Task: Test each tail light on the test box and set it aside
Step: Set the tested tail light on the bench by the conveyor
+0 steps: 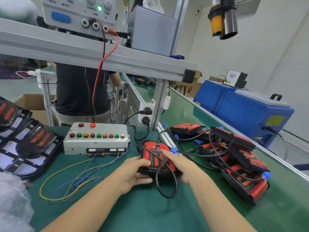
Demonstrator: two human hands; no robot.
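Two hands gripping one tail light in front of the test box

Both hands are holding a single red tail light (158, 158) that is lying on the green worktop (142, 210), just to the right of the test box (96, 139). The left hand (133, 173) is grasping the near left edge of the unit, with its fingers curling over the lens and its thumb lying along the front edge. The right hand (182, 166) is grasping the right side, with one finger lying straight across the top of the lens. A black cable (165, 186) is looping from the tail light down over the near edge, and a blue connector (173, 150) is sitting at the far right corner of the unit.

One red indicator (92, 125) is glowing on the top row of the test box, above a row of red, green and amber buttons. Thin coloured wires (70, 178) are trailing from the front of the box across the worktop.

Several more tail lights (234, 158) are lying piled to the right, tangled with black cables. Black trays (26, 144) holding further units are lying to the left. A power supply (78, 12) is standing on the shelf above, with a green lamp lit.
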